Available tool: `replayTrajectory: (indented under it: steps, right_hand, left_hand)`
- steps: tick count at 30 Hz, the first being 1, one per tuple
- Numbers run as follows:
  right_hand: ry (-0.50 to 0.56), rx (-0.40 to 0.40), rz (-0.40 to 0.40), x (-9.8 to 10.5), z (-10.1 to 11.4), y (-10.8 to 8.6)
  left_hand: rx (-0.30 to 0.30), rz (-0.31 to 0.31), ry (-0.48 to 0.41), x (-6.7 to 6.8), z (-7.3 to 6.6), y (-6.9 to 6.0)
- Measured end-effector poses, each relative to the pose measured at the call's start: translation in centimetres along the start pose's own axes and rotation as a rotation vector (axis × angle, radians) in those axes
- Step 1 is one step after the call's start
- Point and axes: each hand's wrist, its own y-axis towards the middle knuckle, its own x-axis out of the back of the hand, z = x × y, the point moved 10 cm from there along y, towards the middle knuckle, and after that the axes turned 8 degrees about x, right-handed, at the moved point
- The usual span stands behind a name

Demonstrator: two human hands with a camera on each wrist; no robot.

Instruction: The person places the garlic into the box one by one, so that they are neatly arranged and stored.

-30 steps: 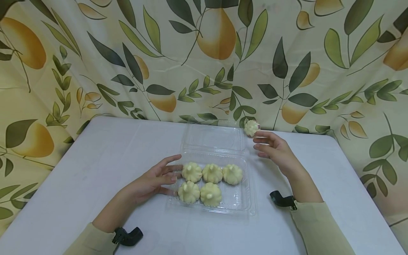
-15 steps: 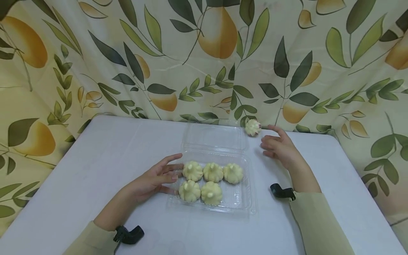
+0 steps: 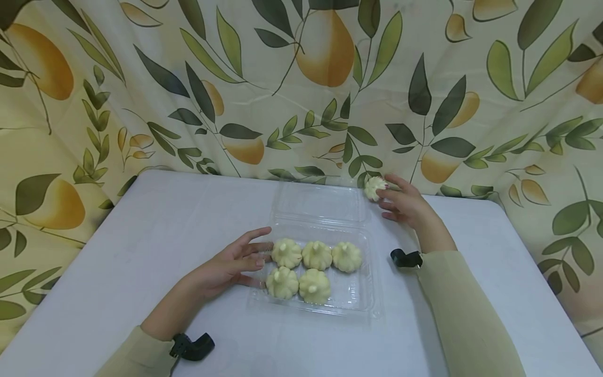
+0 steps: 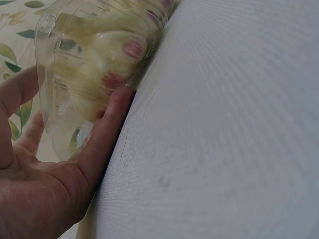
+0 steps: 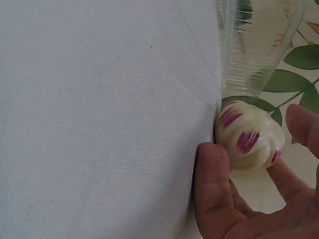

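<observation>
In the head view, a clear plastic clamshell box (image 3: 350,301) lies open on the table, its lid (image 3: 320,204) folded back. Several pale garlic bulbs (image 3: 314,286) sit inside in two rows, with a gap at the front right. My left hand (image 3: 221,269) rests against the box's left side, fingers spread and mostly straight. A single garlic bulb (image 3: 375,188) with purple streaks is at the table's back edge, right of the lid. My right hand (image 3: 407,207) reaches around it; in the right wrist view the fingers (image 5: 213,164) stand spread about the bulb (image 5: 249,134), not closed round it.
A white-covered table (image 3: 198,209) bears everything. Behind it hangs a curtain (image 3: 292,115) printed with fruit and leaves. Small black wrist cameras (image 3: 192,346) are strapped to both sleeves.
My right hand first drew back right from the lone garlic bulb, then came forward and left again to it. The left hand and the box have stayed in place.
</observation>
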Motion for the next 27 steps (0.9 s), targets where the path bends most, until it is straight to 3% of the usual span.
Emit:
replayTrajectory:
  steps: [9, 15, 23, 27]
  right_hand:
    - [-0.055, 0.030, -0.039, 0.2, 0.1, 0.2]
    - [-0.020, 0.037, -0.047, 0.3, 0.1, -0.2]
    - [0.438, 0.085, -0.062, 0.7, 0.8, -2.0]
    - [0.589, 0.140, -0.031, 0.7, 1.1, -3.5]
  left_hand:
    - [0.000, -0.005, -0.009, 0.0, 0.1, 0.1]
    - [-0.001, -0.003, -0.009, 0.0, 0.1, 0.0]
    - [-0.009, 0.001, 0.001, -0.1, -0.1, -0.1]
    - [-0.008, 0.001, -0.002, -0.1, -0.1, -0.1]
